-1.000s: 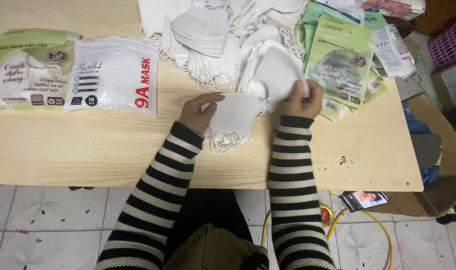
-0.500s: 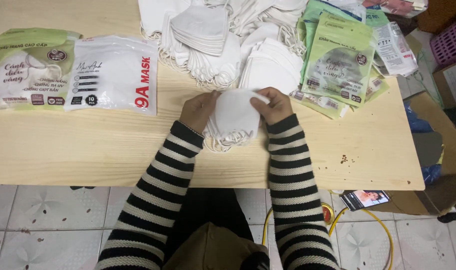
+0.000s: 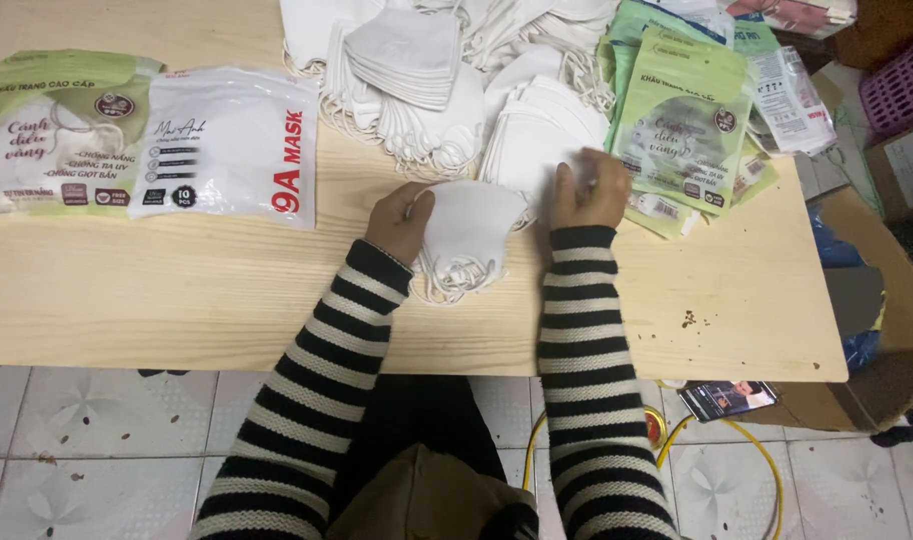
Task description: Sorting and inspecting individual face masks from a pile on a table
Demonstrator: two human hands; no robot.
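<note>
1. Masks sit in a small white stack [image 3: 468, 235] on the wooden table [image 3: 176, 290], right in front of the person, between the 2 hands.
2. The stack's long side runs from near the person toward the far edge, with loose ear loops hanging at the near end.
3. The left hand [image 3: 400, 220] is nearer. It touches the stack's left edge, fingers curled around it, holding it in place.
4. The right hand [image 3: 588, 190] is off to the right, just beside the stack, resting on another white mask pile [image 3: 536, 140]. Its fingers are bent; I cannot tell if it grips a mask.
5. Both striped sleeves reach straight out from the body, wrists low on the table.
6. Green packets [image 3: 686, 120] lie just right of the right hand.
</note>
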